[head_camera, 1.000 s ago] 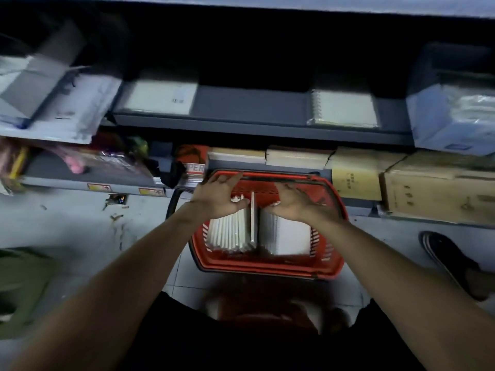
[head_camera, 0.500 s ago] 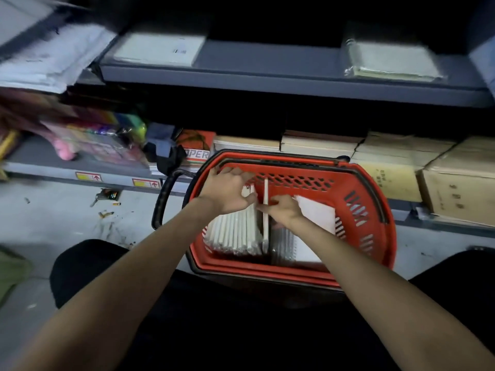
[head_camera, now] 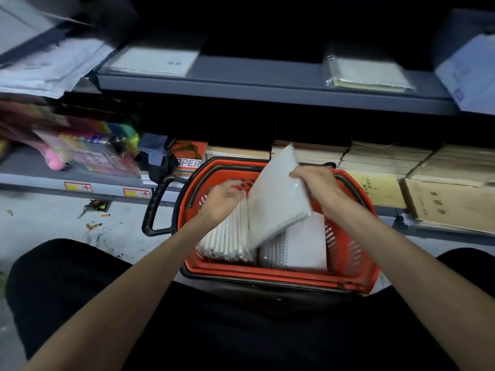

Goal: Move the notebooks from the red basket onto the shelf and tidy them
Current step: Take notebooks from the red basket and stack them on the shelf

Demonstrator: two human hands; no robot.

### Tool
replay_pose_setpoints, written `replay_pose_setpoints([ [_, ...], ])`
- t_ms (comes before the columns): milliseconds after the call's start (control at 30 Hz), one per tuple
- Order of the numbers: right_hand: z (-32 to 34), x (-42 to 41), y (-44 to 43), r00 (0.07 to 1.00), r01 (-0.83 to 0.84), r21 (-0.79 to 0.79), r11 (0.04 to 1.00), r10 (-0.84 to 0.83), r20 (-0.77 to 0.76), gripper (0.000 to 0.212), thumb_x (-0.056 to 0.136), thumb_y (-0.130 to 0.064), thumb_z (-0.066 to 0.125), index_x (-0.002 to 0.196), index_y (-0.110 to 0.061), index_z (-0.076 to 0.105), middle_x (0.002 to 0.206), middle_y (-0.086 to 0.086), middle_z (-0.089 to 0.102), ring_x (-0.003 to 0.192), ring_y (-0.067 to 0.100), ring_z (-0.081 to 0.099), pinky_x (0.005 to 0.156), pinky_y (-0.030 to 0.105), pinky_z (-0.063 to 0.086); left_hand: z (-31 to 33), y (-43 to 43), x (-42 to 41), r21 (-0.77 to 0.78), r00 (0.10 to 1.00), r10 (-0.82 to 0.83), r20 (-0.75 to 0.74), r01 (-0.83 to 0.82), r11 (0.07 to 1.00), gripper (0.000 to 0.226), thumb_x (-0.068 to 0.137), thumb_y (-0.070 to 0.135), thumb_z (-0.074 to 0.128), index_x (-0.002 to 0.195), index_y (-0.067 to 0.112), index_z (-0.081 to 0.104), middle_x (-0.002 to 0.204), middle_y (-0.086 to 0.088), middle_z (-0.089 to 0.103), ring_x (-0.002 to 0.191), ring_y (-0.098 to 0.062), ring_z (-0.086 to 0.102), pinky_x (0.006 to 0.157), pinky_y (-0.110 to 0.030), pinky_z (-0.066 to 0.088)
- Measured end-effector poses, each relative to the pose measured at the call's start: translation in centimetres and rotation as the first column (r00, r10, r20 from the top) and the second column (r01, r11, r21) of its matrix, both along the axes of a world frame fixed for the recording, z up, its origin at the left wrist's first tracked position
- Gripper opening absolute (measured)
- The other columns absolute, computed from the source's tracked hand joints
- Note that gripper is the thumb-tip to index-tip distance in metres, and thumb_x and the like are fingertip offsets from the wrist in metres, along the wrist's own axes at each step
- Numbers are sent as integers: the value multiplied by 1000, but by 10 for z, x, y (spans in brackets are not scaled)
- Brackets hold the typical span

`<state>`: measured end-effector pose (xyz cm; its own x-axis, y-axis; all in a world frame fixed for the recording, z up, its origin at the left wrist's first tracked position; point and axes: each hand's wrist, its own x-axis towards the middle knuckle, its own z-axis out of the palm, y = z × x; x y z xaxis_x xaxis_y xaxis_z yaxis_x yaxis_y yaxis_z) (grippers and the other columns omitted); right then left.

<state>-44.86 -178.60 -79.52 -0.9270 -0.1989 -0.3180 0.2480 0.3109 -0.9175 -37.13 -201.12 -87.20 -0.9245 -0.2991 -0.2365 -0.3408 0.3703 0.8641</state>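
Fingers of the right hand [head_camera: 316, 183] pinched one wrapped notebook [head_camera: 278, 199], tilted above the red basket [head_camera: 267, 274]. The left hand [head_camera: 225, 196] lay over the upright row [head_camera: 230, 236] (gripping or steadying, I cannot tell). Early going, I judged: nearly all sat in the basket, none of them yet on the shelf [head_camera: 267, 76].

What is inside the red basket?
White spiral notebooks sit packed in two rows inside the red plastic basket. The right hand grips one lifted notebook above them. The basket's bottom under them is hidden.

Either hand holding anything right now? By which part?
Right hand grips a white spiral notebook by its right edge, tilted above the red basket. Left hand rests on the upright notebooks; grip unclear.
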Motion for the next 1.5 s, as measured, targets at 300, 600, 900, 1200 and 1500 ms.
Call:
replay_pose_setpoints([
  [300,23,-22,48,974,34,-515,857,88,210,37,91,-14,56,126,-3,65,115,17,74,103,35,71,94,47,56,-3,-8,10,516,983,157,98,-185,837,31,104,23,59,134,24,65,129,-5,73,117,-28,68,93,-42,57],
  [600,21,-18,57,989,-95,-256,962,61,-135,31,77,12,74,101,-7,78,100,11,80,95,26,74,97,43,55,46,-35,10,543,936,284,-207,-131,829,36,92,-9,66,125,4,62,115,-8,78,111,-29,73,89,-39,61],
  [900,31,-2,48,982,6,-384,923,-77,-170,43,88,18,62,123,-6,70,105,5,72,89,15,72,88,30,61,92,-49,29,-341,738,-184,-650,-66,938,37,76,-19,77,76,14,59,91,2,73,93,-22,72,83,-48,57],
  [1200,23,13,43,947,261,-615,744,-73,314,23,92,2,65,115,2,64,117,18,74,105,27,73,84,35,64,76,-44,44,-754,560,-526,-640,-325,570,31,95,-10,42,73,4,59,99,-12,75,95,-35,69,88,-48,53],
  [1500,28,25,47,951,176,-561,809,9,310,41,90,18,57,121,-7,64,105,13,77,95,26,74,72,33,65,90,-28,27,404,818,423,-389,-262,877,32,100,18,68,129,10,57,119,-7,67,113,-28,67,81,-28,56],
])
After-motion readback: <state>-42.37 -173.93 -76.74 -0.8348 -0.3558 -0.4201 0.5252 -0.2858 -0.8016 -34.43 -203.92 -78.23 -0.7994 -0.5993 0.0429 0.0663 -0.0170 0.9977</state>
